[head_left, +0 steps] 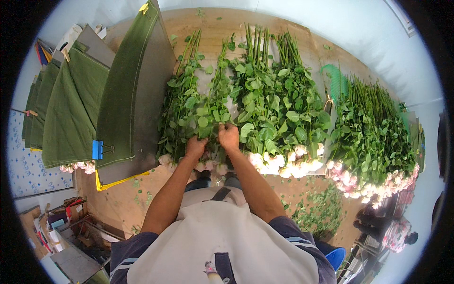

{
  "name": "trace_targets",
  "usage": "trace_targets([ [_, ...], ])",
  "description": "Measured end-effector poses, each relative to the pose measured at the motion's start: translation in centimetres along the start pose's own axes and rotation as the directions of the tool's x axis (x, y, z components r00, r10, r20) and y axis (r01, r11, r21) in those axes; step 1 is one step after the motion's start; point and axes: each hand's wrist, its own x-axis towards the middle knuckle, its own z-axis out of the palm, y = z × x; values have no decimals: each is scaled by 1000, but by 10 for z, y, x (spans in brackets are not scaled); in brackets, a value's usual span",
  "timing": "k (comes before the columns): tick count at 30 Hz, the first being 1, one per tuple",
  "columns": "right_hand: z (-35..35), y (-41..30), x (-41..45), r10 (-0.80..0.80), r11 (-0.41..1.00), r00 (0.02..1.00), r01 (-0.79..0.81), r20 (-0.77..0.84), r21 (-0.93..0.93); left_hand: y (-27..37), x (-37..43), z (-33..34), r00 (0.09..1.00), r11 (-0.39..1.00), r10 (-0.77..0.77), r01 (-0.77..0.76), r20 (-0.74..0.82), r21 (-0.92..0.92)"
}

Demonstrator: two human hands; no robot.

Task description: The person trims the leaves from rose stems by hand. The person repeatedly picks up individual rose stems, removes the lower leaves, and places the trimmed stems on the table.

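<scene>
Before me, leafy green rose stems lie in loose bunches, with pale pink flower heads toward my body. My left hand [196, 146] is curled at the lower end of a small bunch of roses [214, 96], close above its blooms [210, 165]. Slightly farther up the same bunch, my right hand [228, 135] is closed around stems among the leaves. Foliage partly hides the fingertips of both hands. To the left lies another thin bunch [186, 85]. Right of my hands are two fuller bunches [257, 85] with bright, overexposed blooms [275, 163].
At left stand upright panels draped with green cloth [124, 96], held by a blue binder clip [98, 149]. More roses [372, 124] are piled at right beside green netting [335, 80]. Fallen leaves [315, 209] litter the floor. A person [397, 232] is at far right.
</scene>
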Motion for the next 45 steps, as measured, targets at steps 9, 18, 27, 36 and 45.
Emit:
trace_targets([
  [9,-19,-37,-1,188,881,923,-310,336,358,11,-12,-1,984,981,176,-175,13,-80],
  [18,-13,-35,-1,183,967,982,-169,55,-192,24,-16,-15,982,928,6,66,191,-367],
  [27,16,5,8,116,906,921,-251,372,340,18,-5,-29,916,830,-29,246,400,-501],
  [36,28,-8,13,170,971,982,-154,-81,181,-3,6,1,988,912,150,-126,-31,391],
  [45,33,4,19,234,964,972,-229,-23,137,-12,15,2,984,901,172,-178,51,396],
])
